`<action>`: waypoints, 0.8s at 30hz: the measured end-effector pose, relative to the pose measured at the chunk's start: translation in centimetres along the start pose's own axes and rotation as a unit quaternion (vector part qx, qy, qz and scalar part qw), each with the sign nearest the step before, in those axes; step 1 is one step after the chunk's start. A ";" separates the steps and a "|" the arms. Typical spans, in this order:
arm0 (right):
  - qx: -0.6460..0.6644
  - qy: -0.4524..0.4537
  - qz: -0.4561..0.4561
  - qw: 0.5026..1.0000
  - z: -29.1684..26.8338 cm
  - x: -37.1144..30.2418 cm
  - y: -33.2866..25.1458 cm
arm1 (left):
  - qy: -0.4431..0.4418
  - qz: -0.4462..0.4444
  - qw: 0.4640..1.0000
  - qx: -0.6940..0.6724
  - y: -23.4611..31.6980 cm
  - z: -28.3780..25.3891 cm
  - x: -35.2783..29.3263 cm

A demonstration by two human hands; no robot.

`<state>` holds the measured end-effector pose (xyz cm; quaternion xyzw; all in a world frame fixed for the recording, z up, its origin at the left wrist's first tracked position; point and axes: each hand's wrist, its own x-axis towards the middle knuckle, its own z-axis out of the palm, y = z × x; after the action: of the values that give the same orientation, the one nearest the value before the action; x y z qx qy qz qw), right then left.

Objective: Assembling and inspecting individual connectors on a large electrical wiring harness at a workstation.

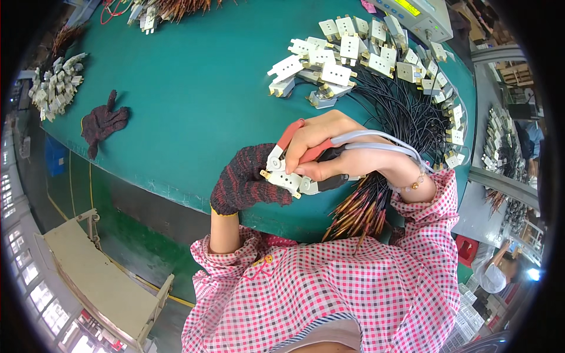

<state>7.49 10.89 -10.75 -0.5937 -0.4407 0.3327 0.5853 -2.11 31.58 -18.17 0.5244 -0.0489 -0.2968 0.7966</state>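
My left hand (238, 179), in a dark knitted glove with reddish streaks, is closed around a small white connector block (283, 182) with brass-coloured tabs. Over the block, my bare right hand (335, 138) grips a red-handled test clip (288, 136), whose metal jaw meets the block's upper edge. A black-handled test clip (333, 182) lies under the same hand, its jaw at the block's right end; my fingers partly hide it. Grey cables (368, 135) run from the clips across my right wrist. Just right of my hands lies a bundle of black leads (406, 112) with copper-coloured ends (359, 212).
Many white connector blocks (338, 73) spread over the green table (194, 88) at the far right. Behind them stands a bench meter (412, 15) with a lit display. A spare dark glove (105, 123) and another pile of blocks (57, 85) lie at the left.
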 end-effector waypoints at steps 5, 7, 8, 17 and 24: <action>-0.069 0.053 -0.045 0.995 0.0 -1.4 -0.8 | 0.098 0.109 0.989 0.035 -0.5 1.1 0.5; -0.093 0.080 -0.024 0.992 -0.5 -4.4 -3.1 | 0.097 0.110 0.988 -0.052 -1.9 1.2 0.4; -0.111 0.098 -0.012 0.989 -0.9 -6.4 -4.3 | 0.108 0.109 0.979 -0.134 -2.3 0.5 0.4; -0.277 0.446 0.492 0.694 -0.3 -35.4 -20.4 | -0.088 0.012 0.966 0.244 4.0 -2.2 1.1; -0.248 0.596 0.586 0.490 1.9 -57.5 -27.1 | -0.090 -0.137 0.944 0.286 7.0 1.2 4.2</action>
<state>-20.28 -42.84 8.88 -0.8923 0.3985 0.0425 0.2077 3.85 30.35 -12.59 0.7028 -0.1314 -0.4224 0.5572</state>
